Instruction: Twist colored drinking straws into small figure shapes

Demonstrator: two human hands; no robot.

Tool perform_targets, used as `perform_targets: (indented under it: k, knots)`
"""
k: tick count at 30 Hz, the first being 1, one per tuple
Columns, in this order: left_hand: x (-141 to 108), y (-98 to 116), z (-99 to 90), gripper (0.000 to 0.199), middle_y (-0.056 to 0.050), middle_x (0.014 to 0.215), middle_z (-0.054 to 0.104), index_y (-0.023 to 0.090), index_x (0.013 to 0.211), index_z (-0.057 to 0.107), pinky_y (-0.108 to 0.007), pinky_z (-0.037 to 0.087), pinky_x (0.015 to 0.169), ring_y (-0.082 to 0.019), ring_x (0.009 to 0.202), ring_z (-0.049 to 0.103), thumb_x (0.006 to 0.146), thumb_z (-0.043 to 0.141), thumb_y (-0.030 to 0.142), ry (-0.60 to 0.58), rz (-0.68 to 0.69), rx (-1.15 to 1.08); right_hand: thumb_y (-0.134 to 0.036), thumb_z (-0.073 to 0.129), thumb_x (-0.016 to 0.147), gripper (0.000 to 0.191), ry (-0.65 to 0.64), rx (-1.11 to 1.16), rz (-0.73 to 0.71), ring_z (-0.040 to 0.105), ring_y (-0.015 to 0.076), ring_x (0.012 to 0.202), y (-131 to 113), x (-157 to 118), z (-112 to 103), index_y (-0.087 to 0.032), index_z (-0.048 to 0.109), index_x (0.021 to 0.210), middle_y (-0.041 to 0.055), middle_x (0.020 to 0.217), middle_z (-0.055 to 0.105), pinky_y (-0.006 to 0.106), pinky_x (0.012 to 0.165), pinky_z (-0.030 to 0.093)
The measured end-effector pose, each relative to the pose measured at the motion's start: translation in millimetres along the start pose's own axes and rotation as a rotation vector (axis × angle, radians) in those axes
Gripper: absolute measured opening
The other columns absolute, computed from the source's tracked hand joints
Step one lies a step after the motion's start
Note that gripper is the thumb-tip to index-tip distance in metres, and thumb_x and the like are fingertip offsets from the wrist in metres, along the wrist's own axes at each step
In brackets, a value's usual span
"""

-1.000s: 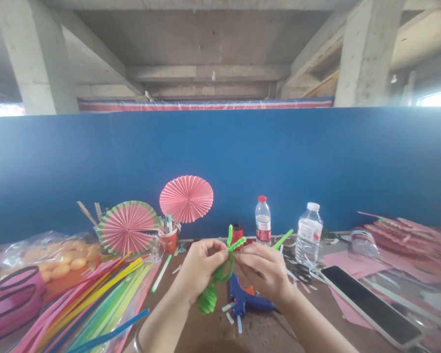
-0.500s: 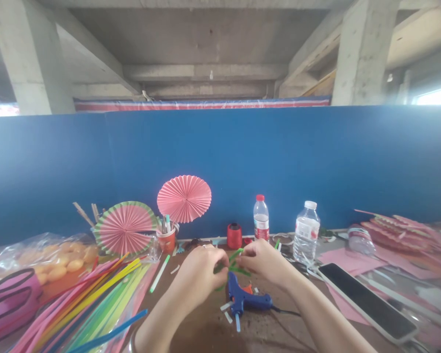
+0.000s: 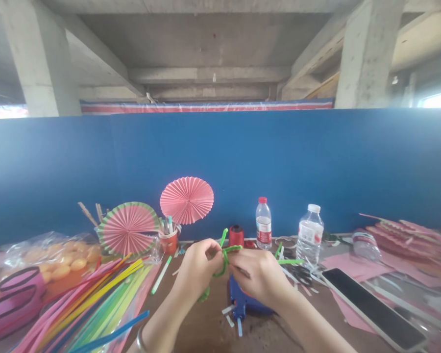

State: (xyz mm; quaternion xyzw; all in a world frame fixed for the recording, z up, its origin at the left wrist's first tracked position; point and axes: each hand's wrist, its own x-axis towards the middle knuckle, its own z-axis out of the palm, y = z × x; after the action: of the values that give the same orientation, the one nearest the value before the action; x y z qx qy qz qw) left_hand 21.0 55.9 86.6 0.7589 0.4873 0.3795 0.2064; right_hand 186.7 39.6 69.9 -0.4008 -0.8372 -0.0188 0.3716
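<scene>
Between my hands, above the middle of the table, is a bright green pipe cleaner [image 3: 225, 257], bent into a loop with its ends sticking up and to the right. My left hand [image 3: 202, 264] pinches it from the left. From the right, the fingers of my right hand [image 3: 259, 274] close on the same pipe cleaner. More green shows under my left hand, and a straight green length pokes out beyond my right hand. A blue glue gun [image 3: 238, 300] lies on the table below, partly hidden by my right hand.
Coloured pipe cleaners [image 3: 95, 304] lie in a bundle at left. Behind are a pink paper fan [image 3: 187, 200], a cup of pens [image 3: 169, 241], a red spool [image 3: 236, 235] and two bottles, one red-capped [image 3: 263, 225]. A phone [image 3: 371, 306] lies at right on pink paper.
My hands have come closer together, and the green pipe cleaner now shows as a crossed loop with ends standing out. My right hand has moved over the glue gun, hiding part of it.
</scene>
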Motion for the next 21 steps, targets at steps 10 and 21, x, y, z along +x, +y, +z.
perform_targets:
  k: [10, 21]
  knots:
    - [3, -3, -7.0, 0.007, 0.005, 0.052, 0.048, 0.015, 0.066, 0.052, -0.017, 0.033, 0.046, -0.007, 0.046, 0.043, 0.069, 0.047, 0.021, -0.169, 0.061, -0.261, -0.032, 0.047, 0.077, 0.026, -0.149, 0.503, 0.419, 0.042, 0.0092, 0.043, 23, 4, 7, -0.016, 0.058, 0.060, -0.0030, 0.048, 0.048, 0.019, 0.041, 0.030]
    - [5, -7, 10.5, 0.018, -0.001, 0.057, 0.060, 0.020, 0.068, 0.064, -0.022, 0.028, 0.049, -0.015, 0.054, 0.051, 0.056, 0.051, 0.019, -0.215, 0.079, 0.528, -0.025, 0.050, 0.068, 0.020, -0.131, 0.456, 0.578, 0.035, 0.0070, 0.042, 26, 5, 18, -0.014, 0.058, 0.054, -0.0041, 0.044, 0.045, 0.018, 0.040, 0.024]
